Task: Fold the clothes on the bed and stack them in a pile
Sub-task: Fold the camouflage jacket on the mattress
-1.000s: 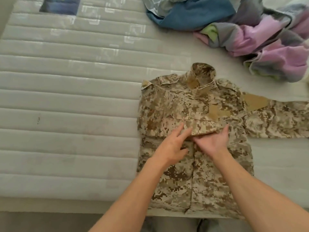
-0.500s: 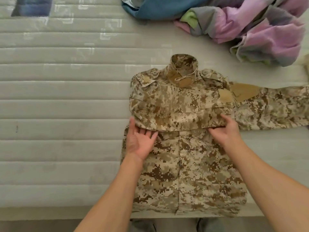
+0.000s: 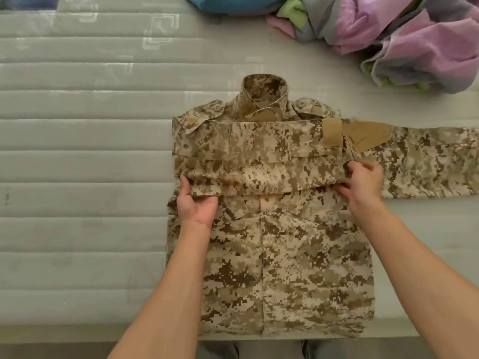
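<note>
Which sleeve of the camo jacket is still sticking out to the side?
The right sleeve sticks out flat across the bed. The left sleeve is already folded across the jacket's chest.

Both bare forearms reaching forward; left hand [image 3: 197, 203] palm up, fingers hidden; right hand [image 3: 364, 178] fingers curled, pinching

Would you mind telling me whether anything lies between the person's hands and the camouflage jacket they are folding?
Nothing visible does. The left hand and the right hand both already hold the folded sleeve lying across the camouflage jacket. The crumpled clothes lie apart, farther up the mattress.
</note>
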